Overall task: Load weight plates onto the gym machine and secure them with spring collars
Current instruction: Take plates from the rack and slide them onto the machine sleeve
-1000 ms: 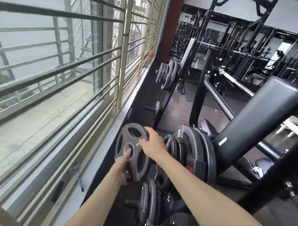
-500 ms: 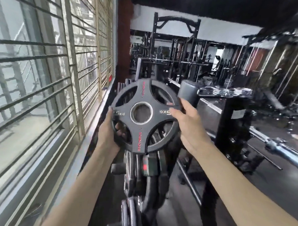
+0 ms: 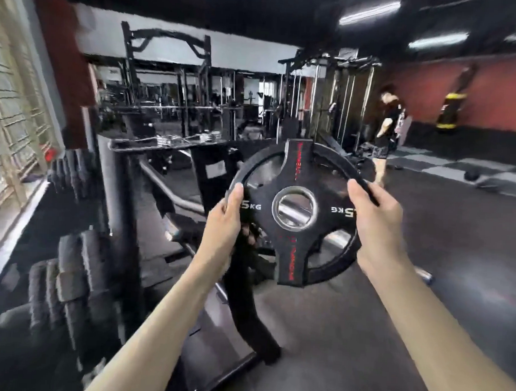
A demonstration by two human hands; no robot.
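A black 5 kg weight plate [image 3: 293,244] with red lettering and a steel centre ring is held upright in front of me at chest height. My left hand [image 3: 224,226] grips its left rim, fingers curled through a cut-out. My right hand [image 3: 374,221] grips its right rim. Behind the plate, through the centre hole, a chrome bar of the gym machine [image 3: 174,191] shows, blurred. No spring collar can be made out.
A storage rack with several black plates [image 3: 66,284] stands at lower left beside the barred window [image 3: 8,119]. Power racks [image 3: 166,96] fill the back. A person [image 3: 386,133] stands at the right on the dark rubber floor [image 3: 455,263].
Both hands lifted the plate off the storage rack and carried it rightward. The view swung away from the window toward the machine and the open floor.
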